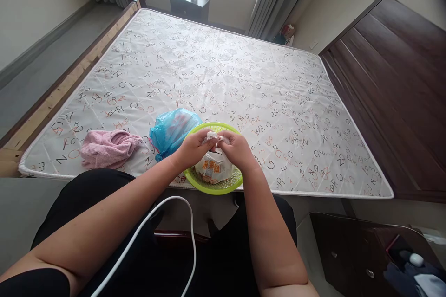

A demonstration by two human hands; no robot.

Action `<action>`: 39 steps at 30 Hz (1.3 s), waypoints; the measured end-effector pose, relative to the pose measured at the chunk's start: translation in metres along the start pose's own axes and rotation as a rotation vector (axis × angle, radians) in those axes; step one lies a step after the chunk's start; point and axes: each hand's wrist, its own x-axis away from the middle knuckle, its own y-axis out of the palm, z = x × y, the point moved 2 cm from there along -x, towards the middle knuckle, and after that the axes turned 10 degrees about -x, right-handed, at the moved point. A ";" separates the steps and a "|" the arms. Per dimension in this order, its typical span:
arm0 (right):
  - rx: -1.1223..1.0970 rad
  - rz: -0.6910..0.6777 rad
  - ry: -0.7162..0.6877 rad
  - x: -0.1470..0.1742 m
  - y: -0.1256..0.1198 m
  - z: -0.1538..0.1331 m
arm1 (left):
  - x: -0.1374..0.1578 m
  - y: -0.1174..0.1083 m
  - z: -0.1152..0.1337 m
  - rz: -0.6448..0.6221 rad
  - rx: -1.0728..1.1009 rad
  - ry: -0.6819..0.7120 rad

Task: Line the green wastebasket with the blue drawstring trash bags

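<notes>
Pink towel: on the mattress, left of the green basket and apart from it. Blue plastic bag: immediately left of the basket. Left hand: above the basket, fingers closed, pinching the gathered top of the white plastic bag. White plastic bag: inside the basket, orange print showing. Right hand: above the basket, fingers likewise pinched on that gathered top. Dark headboard: well right of the basket.

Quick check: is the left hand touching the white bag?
Touching: the head view shows the left hand with its fingertips on the bunched top of the white bag.
</notes>
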 end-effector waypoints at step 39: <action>-0.790 0.819 0.149 0.018 -0.090 0.079 | 0.028 -0.079 -0.062 0.218 -0.517 -0.073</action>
